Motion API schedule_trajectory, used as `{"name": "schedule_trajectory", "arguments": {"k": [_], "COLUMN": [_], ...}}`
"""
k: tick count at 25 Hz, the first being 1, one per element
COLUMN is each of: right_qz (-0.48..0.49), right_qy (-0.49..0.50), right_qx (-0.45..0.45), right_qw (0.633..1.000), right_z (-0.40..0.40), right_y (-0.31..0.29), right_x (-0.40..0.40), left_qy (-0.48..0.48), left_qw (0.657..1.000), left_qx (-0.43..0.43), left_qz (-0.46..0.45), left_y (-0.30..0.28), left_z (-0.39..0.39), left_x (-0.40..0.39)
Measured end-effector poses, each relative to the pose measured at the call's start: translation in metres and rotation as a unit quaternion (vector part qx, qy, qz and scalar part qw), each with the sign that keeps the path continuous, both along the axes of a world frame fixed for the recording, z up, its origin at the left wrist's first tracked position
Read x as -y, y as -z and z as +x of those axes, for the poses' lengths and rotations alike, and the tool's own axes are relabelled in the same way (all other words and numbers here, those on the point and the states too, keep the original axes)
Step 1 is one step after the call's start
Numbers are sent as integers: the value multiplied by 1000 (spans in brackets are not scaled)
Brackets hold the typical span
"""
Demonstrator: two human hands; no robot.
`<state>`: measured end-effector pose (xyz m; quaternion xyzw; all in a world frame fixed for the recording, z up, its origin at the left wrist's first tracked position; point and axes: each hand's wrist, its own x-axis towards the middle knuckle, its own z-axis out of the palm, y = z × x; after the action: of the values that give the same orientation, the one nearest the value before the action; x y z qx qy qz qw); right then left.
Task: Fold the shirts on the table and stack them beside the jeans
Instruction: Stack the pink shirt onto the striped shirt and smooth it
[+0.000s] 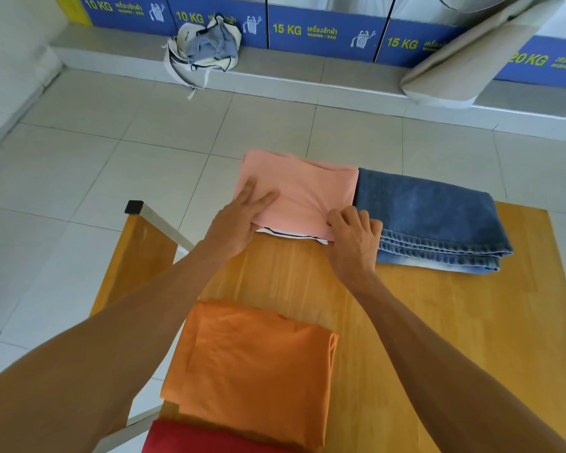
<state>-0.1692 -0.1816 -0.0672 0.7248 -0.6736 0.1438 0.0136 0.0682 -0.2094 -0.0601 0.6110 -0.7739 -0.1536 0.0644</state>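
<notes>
A folded pink shirt (307,191) lies at the far end of the wooden table (422,322), on top of a white garment with dark stripes (291,234) whose edge shows beneath. Folded blue jeans (438,220) sit directly to its right, touching it. My left hand (239,220) lies flat on the pink shirt's near left corner, fingers spread. My right hand (353,237) pinches the pink shirt's near right corner beside the jeans. An orange shirt (252,364) lies folded near me, overlapping a red garment (193,436) at the bottom edge.
The table's left edge has a metal leg with a black cap (134,206). Beyond the table is tiled floor (111,142), a step with a cloth bag of laundry (203,50), blue washer panels and a leaning beige board (464,60).
</notes>
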Motion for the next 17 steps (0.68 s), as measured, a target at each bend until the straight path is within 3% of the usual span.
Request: {"name": "schedule_trajectory", "arguments": {"k": [5,9,12,14,17], "right_qz": [110,45,111,165,172], "right_qy": [-8,-43,-42,-30,2], "right_qx": [6,58,16,22,49], "right_qw": [994,996,993,986,984], "right_z": [2,20,24,10,-6], "right_y": [-27,-45,-28,-9,7], "right_x": [16,46,72,75,73], "left_qy": [-53,-20,-32,-60,-103], "left_qw": [995,999,998,997,994], "left_qx": [69,42,44,47,11], "left_qz": [53,-26,-10,23,34], "left_y": [-24,-41,-27,-11,6], "left_z": [-17,-43,-51,-43,-34], "left_x": [7,30,49,52,51]}}
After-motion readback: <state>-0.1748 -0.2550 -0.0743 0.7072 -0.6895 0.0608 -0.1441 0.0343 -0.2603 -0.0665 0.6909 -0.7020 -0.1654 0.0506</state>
